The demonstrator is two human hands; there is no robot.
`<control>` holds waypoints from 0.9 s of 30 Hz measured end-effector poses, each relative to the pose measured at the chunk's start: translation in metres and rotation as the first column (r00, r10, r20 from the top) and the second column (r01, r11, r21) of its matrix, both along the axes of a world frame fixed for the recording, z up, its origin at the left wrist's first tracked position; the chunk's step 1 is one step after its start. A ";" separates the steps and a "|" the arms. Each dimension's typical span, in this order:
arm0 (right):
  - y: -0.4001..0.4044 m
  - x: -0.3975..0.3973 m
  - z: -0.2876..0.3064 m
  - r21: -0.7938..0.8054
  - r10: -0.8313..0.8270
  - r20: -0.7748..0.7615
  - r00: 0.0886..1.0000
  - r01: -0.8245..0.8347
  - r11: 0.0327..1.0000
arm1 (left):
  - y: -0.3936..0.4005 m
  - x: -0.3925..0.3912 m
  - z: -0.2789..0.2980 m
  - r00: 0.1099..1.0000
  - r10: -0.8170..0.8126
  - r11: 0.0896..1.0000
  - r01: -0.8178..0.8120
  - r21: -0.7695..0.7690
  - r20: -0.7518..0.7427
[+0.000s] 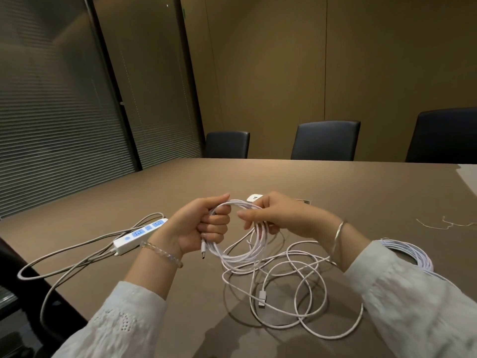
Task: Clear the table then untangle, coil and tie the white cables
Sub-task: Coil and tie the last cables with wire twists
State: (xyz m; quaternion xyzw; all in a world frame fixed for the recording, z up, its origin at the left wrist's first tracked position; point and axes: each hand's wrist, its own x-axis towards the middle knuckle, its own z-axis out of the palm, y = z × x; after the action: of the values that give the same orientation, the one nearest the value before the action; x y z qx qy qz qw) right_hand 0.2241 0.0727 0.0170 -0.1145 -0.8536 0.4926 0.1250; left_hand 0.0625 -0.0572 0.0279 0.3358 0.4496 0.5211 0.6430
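**Coiling in progress: keep the loops even and feed from the slack**

Centre of frame: left hand (206, 223) is gripping the top of a half-made coil (240, 244) of white cable, fingers (215, 229) curled tight round the bundled turns. One plug end (203, 250) is hanging just below that fist. Right hand (273, 213) is pinching the strands at the coil's upper right, guiding the next turn in.

Lower centre-right: the rest of this cable is lying in loose, crossing loops (291, 288) on the tabletop (180, 182), its other plug (262, 298) resting among them.

Right edge: a second white bundle (405, 251) is sitting partly behind the right sleeve; whether it is tied, cannot tell. Left of frame: power strip (140, 233) with its grey cord. Upper right: thin ties (444, 224), well apart from the hands.

Judgement: the left hand should be acting as the fixed anchor while the right draws slack one turn at a time, matching loop size. The crossed loops below look likely to snag, so lift and shake them free rather than pulling hard.
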 end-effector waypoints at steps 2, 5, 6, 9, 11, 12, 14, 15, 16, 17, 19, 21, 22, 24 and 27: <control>0.005 0.001 0.000 -0.029 -0.013 -0.030 0.999 0.012 0.999 | 0.000 -0.001 -0.003 0.995 0.029 0.999 -0.031 -0.012 -0.096; 0.008 -0.001 -0.001 -0.037 -0.066 -0.071 0.995 0.063 0.997 | 0.002 -0.003 -0.007 0.984 0.088 0.996 -0.091 -0.012 -0.155; 0.009 -0.002 -0.003 -0.048 -0.076 -0.088 0.993 0.072 0.996 | 0.003 -0.003 -0.007 0.984 0.116 0.993 -0.117 0.003 -0.135; 0.011 0.000 -0.010 -0.105 -0.082 -0.134 0.988 0.068 0.992 | 0.008 -0.005 -0.012 0.979 0.193 0.980 -0.189 0.070 -0.068; 0.013 0.003 -0.017 -0.176 -0.094 -0.168 0.981 0.065 0.982 | 0.012 -0.004 -0.015 0.974 0.226 0.969 -0.224 0.102 -0.006; 0.014 0.004 -0.022 -0.221 -0.099 -0.190 0.977 0.056 0.974 | 0.014 -0.003 -0.017 0.971 0.240 0.964 -0.241 0.116 0.021; 0.012 0.003 -0.037 -0.292 -0.079 -0.229 0.970 0.009 0.956 | 0.018 -0.002 -0.017 0.962 0.268 0.953 -0.272 0.132 0.042; 0.010 0.002 -0.044 -0.333 -0.062 -0.242 0.968 -0.023 0.943 | 0.019 -0.002 -0.016 0.960 0.276 0.951 -0.278 0.138 0.034; 0.008 0.000 -0.051 -0.385 -0.048 -0.248 0.968 -0.053 0.921 | 0.020 -0.002 -0.014 0.961 0.277 0.950 -0.278 0.144 0.026; 0.005 -0.003 -0.056 -0.430 -0.043 -0.243 0.969 -0.068 0.900 | 0.020 -0.002 -0.012 0.962 0.271 0.950 -0.272 0.152 0.025; 0.002 -0.011 -0.066 -0.445 -0.049 -0.215 0.975 -0.053 0.894 | 0.018 -0.004 -0.006 0.965 0.261 0.949 -0.264 0.172 0.039; -0.003 -0.021 -0.072 -0.344 -0.082 -0.167 0.983 0.020 0.939 | 0.014 -0.008 0.002 0.964 0.261 0.944 -0.265 0.195 0.044; -0.004 -0.026 -0.074 -0.258 -0.101 -0.139 0.985 0.063 0.964 | 0.012 -0.010 0.005 0.965 0.259 0.943 -0.262 0.204 0.043; -0.003 -0.038 -0.080 -0.044 -0.133 -0.123 0.983 0.129 0.991 | 0.007 -0.014 0.010 0.965 0.260 0.941 -0.262 0.214 0.040; 0.007 -0.052 -0.084 0.208 -0.187 -0.118 0.975 0.208 0.956 | -0.004 -0.022 0.014 0.967 0.253 0.939 -0.255 0.229 0.038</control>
State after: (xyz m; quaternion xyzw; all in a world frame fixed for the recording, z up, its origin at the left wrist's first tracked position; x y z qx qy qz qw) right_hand 0.1726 0.0797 -0.0669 -0.1607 -0.8798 0.3857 0.2267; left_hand 0.0409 -0.0614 0.0421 0.3459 0.4228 0.6499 0.5284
